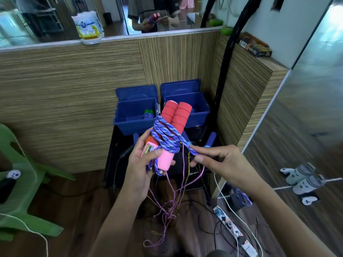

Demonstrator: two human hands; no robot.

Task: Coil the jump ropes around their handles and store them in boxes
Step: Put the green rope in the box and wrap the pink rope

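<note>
Step in hand, as I read it: winding. The blue braided rope (pixel 168 137) already makes several crossed turns around the paired red foam handles (pixel 175 117), which I hold up in front of me, foam ends pointing away, pink ends toward my palm.

My left hand (pixel 143 164) is wrapped round the pink lower ends of the handles, thumb across them, gripping the bundle. My right hand (pixel 220 160), just right of the bundle, pinches the free run of rope between thumb and fingertips; the rope runs taut from that pinch up to the coils.

Below both hands, thin pink and yellow strands (pixel 178 191) hang in a loose tangle toward the floor. I cannot tell which rope they belong to.

Next move, my judgement: carry the pinched rope around the handles again, keeping tension so the turns do not slip, then tuck the end.

Containers: beyond the left hand, the left blue box (pixel 128 115) stands open, lid up; a coiled rope with green handles (pixel 148 114) lies in it. Beyond the handles, the right blue box (pixel 200 108) is also open; its contents are hidden by the bundle.
</note>
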